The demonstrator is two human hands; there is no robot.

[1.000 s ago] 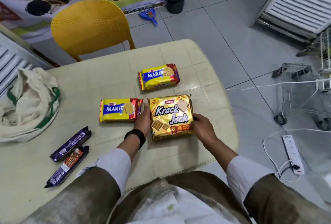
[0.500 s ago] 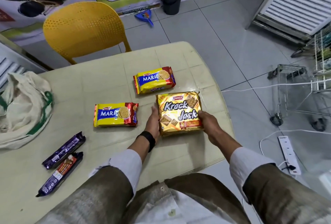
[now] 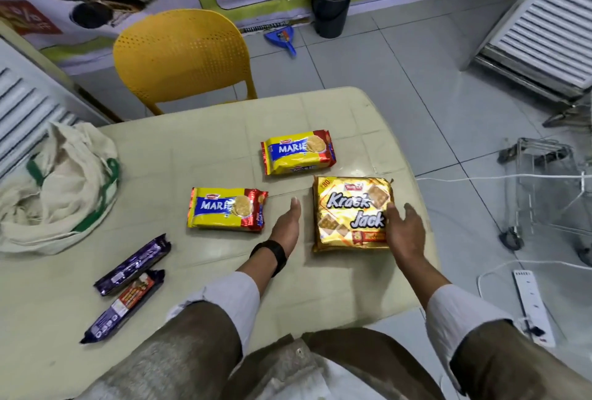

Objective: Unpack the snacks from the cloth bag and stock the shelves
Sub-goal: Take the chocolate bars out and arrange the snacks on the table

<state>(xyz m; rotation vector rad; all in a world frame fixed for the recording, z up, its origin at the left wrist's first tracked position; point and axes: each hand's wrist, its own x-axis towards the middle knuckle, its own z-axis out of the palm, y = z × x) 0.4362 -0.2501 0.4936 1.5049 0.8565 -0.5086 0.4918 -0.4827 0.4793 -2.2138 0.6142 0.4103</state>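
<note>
cream table [image 3: 224,130] in a tiled shop corner carries the whole job so far. the krack jack pack [image 3: 350,212] lies flat near the table's right edge, with the right hand [image 3: 404,230] resting over its right side, fingers spread and fairly straight, not curled round it. the left hand [image 3: 287,226] is just left of the pack, clear of it, flat and open with the fingers pointing away.

beyond it, one marie pack [image 3: 298,152] lies at the far side, and a second marie pack [image 3: 226,214] sits left of the left hand. two purple biscuit rolls [image 3: 128,284] lie side by side at the near left. the cloth bag [image 3: 54,188] is slumped at the table's left edge, mouth open; whether anything is left inside cannot be told.

unpacking looks mostly done, five items laid out. stocking appears not yet begun: every snack is on the table, none on a shelf. slatted shelving panels [image 3: 544,25] stand at the far right and a wire rack [image 3: 541,194] on the floor to the right. a yellow chair [image 3: 182,57] stands behind the table.
</note>
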